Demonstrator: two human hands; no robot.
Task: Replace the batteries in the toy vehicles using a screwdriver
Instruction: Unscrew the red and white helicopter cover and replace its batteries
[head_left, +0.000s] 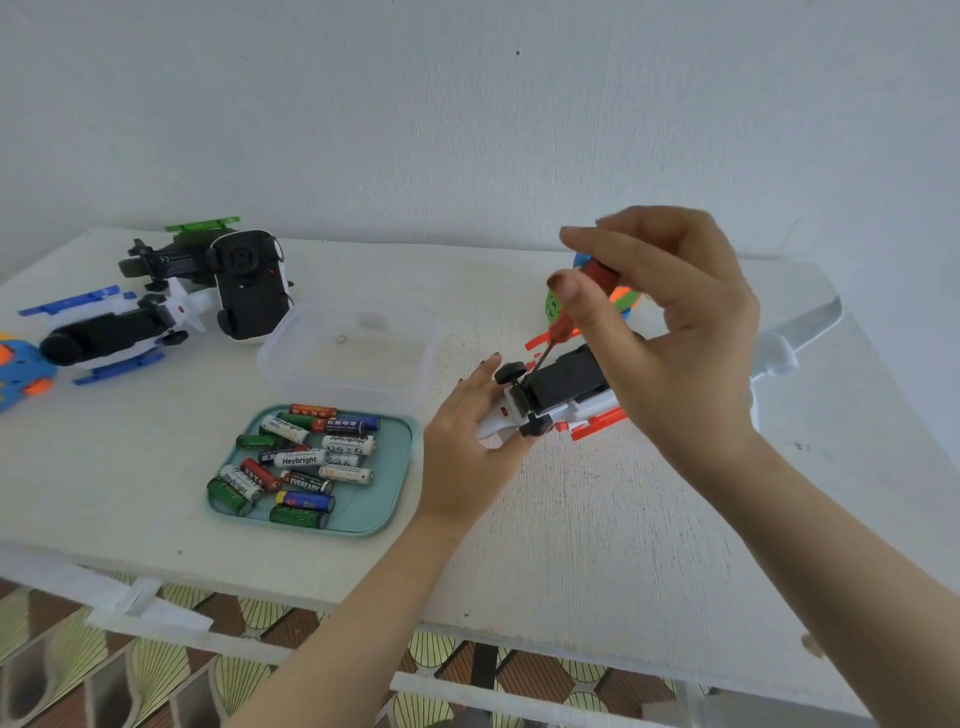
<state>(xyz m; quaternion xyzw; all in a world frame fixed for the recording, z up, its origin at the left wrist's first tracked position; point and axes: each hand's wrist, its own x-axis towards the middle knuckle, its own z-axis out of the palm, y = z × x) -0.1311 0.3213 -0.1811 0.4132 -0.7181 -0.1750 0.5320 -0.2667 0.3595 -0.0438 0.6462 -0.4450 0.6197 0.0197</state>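
A white toy plane (558, 395) with red wings and black wheels lies upside down on the white table (597, 519), its black underside facing up. My left hand (467, 441) holds its nose end against the table. My right hand (670, 317) pinches a red-handled screwdriver (563, 325) by the handle, thumb and fingers curled round it. The thin shaft slants down to the black battery cover near the wheel axle. Several AA batteries (301, 462) lie piled on a teal tray (384, 499) left of my left hand.
A clear plastic tub (353, 353) with a small screw in it stands behind the tray. At the back left lie an upturned white toy car (249, 286), a green plane (171, 260), a blue plane (109, 332) and a blue-orange toy (21, 369). Another colourful toy (623, 299) hides behind my right hand.
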